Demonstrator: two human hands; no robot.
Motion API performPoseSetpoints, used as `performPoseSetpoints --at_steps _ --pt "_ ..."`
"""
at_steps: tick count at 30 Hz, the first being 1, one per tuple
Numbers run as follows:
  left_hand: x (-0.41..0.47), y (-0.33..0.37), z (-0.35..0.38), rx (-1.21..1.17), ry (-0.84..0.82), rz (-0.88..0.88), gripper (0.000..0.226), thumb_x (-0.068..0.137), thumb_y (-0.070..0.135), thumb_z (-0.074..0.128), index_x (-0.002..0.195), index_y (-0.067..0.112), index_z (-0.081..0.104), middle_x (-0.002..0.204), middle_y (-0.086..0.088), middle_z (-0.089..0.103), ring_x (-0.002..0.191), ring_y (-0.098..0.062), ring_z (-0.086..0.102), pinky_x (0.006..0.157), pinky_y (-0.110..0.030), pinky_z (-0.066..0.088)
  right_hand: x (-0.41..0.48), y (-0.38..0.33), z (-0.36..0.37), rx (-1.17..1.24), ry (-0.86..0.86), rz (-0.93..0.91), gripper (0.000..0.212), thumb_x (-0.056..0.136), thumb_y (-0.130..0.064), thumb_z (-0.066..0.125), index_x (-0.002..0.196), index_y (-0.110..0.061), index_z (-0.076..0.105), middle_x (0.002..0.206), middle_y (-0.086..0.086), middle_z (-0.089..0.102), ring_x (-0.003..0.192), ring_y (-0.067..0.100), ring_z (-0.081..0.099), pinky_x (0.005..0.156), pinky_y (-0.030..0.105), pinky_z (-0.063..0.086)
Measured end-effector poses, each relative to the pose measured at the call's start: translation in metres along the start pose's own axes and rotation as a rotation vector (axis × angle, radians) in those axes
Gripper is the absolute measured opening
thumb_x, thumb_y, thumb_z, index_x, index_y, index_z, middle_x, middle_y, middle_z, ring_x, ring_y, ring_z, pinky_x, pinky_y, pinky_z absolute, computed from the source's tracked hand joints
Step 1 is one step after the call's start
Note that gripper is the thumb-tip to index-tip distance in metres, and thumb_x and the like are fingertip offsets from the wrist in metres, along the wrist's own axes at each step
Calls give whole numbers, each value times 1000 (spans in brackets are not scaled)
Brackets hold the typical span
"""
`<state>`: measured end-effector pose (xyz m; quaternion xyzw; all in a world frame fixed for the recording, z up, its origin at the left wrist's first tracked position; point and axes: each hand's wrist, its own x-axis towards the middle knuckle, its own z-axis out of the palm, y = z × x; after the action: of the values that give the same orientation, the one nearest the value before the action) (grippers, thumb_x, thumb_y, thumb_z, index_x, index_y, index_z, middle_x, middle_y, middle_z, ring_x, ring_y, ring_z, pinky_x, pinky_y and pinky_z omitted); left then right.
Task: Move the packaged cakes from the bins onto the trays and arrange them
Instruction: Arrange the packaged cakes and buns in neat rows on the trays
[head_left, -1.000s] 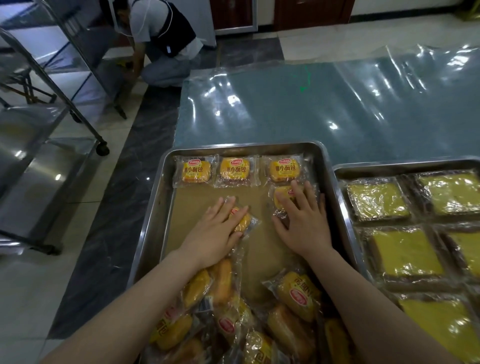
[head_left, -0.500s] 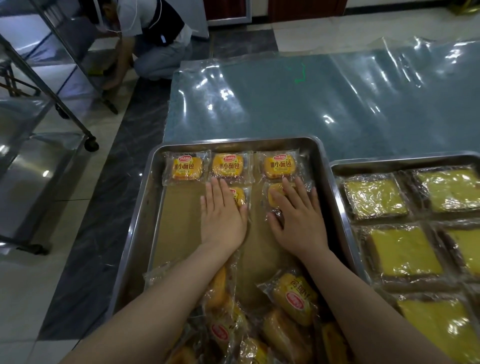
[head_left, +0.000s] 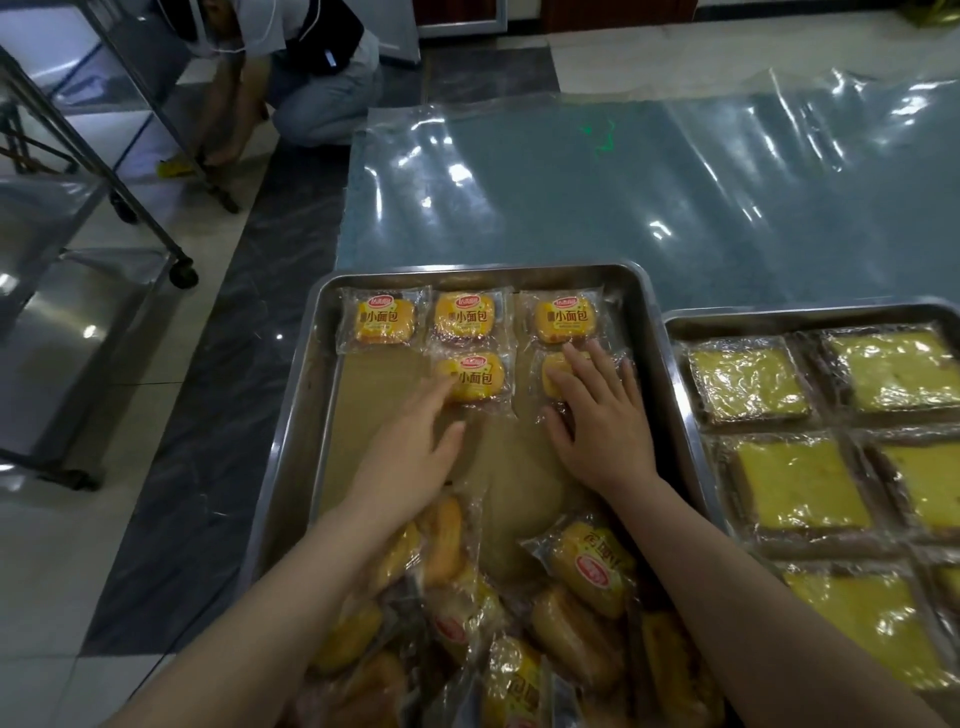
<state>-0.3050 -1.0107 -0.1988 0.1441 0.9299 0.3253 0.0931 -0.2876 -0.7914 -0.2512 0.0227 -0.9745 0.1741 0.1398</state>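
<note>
Worktop (head_left: 623, 197) carries a tray (head_left: 483, 269); left hand (head_left: 410, 457), flat, touches middle cake (head_left: 475, 376); right hand (head_left: 602, 431), flat, covers rim-side cake (head_left: 551, 366).

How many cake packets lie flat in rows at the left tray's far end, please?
5: three packets along the far edge, two in the second row, one partly under the right hand.

One head-worn camera looks forward and down, close over the tray (head_left: 655, 332) and floor.
</note>
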Motion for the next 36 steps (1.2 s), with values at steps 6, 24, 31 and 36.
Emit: performPoseSetpoints --at_steps 6,24,31,36 --pt "-75 -49 -54 -10 -99 -114 39 91 28 57 129 36 50 125 10 58 108 -2 53 91 -25 46 -1 -44 -29 165 -37 80 4 89 -26 58 85 -27 58 86 -11 60 86 12 57 75 35 53" --pt "-111 -57 -30 62 -109 -101 69 77 48 68 138 43 36 140 10 42 130 -15 35 107 -38 33 -41 -96 -53 665 -236 679 15 87 -17 58 87 -30 51 86 -5 63 71 7 61 53 21 44" --pt "-99 -52 -24 69 -184 -262 52 97 46 37 145 27 31 154 0 26 140 -26 21 114 -40 19 -52 -94 -60 190 -120 329 40 86 -35 61 123 -27 48 125 -4 49 116 19 44 97 38 42" --pt "-102 -47 -28 -86 -144 -265 43 100 31 38 142 27 38 148 3 36 134 -21 33 111 -33 26 -47 -132 -40 52 -567 229 39 84 -62 49 100 -28 60 117 -3 55 112 22 50 98 46 41"
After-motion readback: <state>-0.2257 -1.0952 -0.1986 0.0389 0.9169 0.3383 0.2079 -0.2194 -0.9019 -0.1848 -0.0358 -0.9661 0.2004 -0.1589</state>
